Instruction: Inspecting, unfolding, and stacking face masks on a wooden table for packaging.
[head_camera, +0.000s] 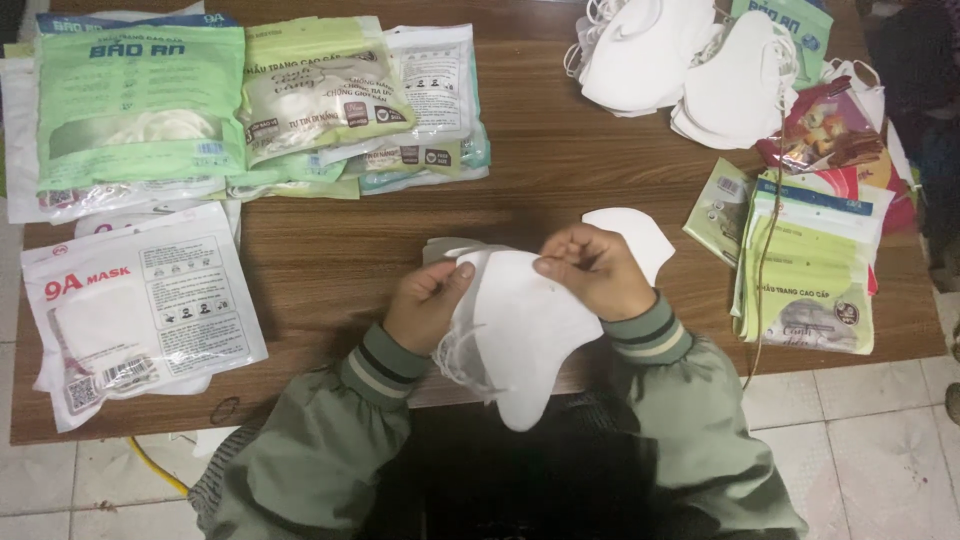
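Both hands meet at the near edge of the brown wood-grain table (330, 270), clamped on one folded white fabric face mask (520, 335). Left hand (428, 305) pinches its left edge, thumb on top, with the white ear loops bunched just below it. Right hand (592, 270) grips the top edge, fingers curled over. The mask's lower tip hangs past the table edge over the lap. Green jacket sleeves with striped cuffs on both arms.

Just beyond the right hand: a flat white mask-shaped piece (635, 235) lying on the table, partly hidden by the hand.

Near left: white plastic mask packet with red lettering (145, 300), overhanging the table edge. Near right: stack of empty green-and-yellow mask bags (815, 270).

Far left: row of filled green and pale-green mask packets (250, 100), overlapping. Far right: pile of loose white masks (690, 65), and beside it a red printed snack wrapper (825, 125). A thin cord (765, 250) runs from that pile down across the bag stack.
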